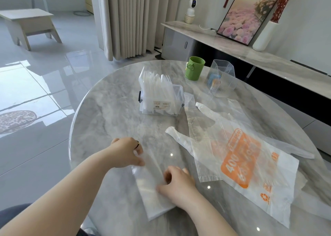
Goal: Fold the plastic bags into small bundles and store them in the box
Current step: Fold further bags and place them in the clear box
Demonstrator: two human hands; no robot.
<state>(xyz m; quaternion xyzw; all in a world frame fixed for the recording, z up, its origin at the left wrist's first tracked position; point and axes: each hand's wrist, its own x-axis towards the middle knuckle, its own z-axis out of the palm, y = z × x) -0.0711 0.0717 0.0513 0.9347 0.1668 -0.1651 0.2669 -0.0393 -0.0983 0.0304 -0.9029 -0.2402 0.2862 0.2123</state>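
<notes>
Right hand (177,183) nearest: fingers curled down onto the clear bag (154,200), thumb out to the left. Looks like it pins or pinches a fold, though the contact under the fingers is hidden. Left hand (127,152) is just beyond it and to the left, fingertips closed on the bag's far edge. Both hands are narrow and both are on the same bag.

The bag lies flat on the bench (107,110), already narrowed to a long strip. Judgement: mid-fold, one hand anchoring while the other brings the edge over. Thin film springs back, so it needs holding down at both ends.

Just right of the right hand is an orange-printed bag (241,160), spread flat with its handles pointing away. It lies on more clear bags whose edges show around it, likely the queue still to be folded. The near corner sits close to the right wrist, so a stray sweep could drag it.

Beyond both hands is the box (177,99), lid off, with white folded bundles (155,87) standing upright and packed tight. There's little free room and the gap for the next one isn't clear. The path from hands to box is open bench.

Farther right of the box are a green cup (194,68) and a ribbed clear holder (221,78), both out of the way.
</notes>
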